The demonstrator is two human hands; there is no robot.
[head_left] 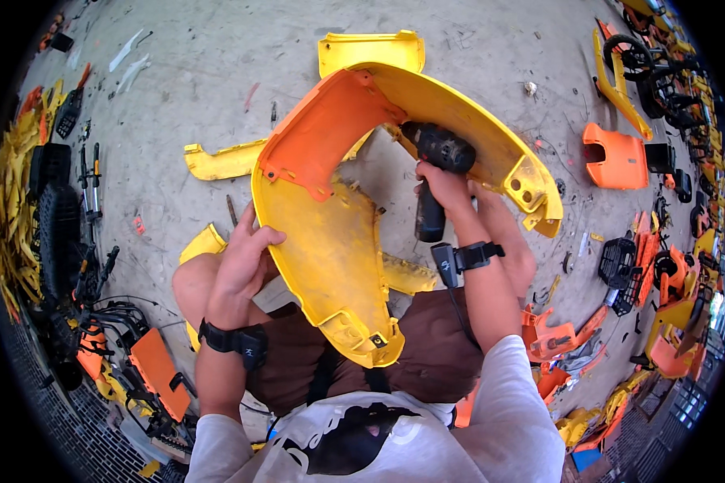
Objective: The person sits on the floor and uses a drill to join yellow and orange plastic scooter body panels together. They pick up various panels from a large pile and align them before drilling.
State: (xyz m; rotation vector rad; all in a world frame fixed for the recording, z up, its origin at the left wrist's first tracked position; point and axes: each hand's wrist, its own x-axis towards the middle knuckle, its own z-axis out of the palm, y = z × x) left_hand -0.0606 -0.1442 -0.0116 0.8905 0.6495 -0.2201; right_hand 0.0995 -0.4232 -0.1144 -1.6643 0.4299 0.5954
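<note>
A large curved yellow plastic shell, with an orange panel joined across its far left part, rests over my lap. My left hand grips the shell's left edge, thumb on top, the other fingers partly hidden behind it. In my right hand is a black cordless drill, held by its handle inside the shell's opening. The drill's front end points left, close to the corner where the orange panel meets the yellow wall. Its tip is hard to make out there.
Yellow plastic pieces lie on the grey floor: a panel beyond the shell and a strip to its left. An orange cover lies at right. Yellow scraps heap at far left; a black basket stands among orange parts at right.
</note>
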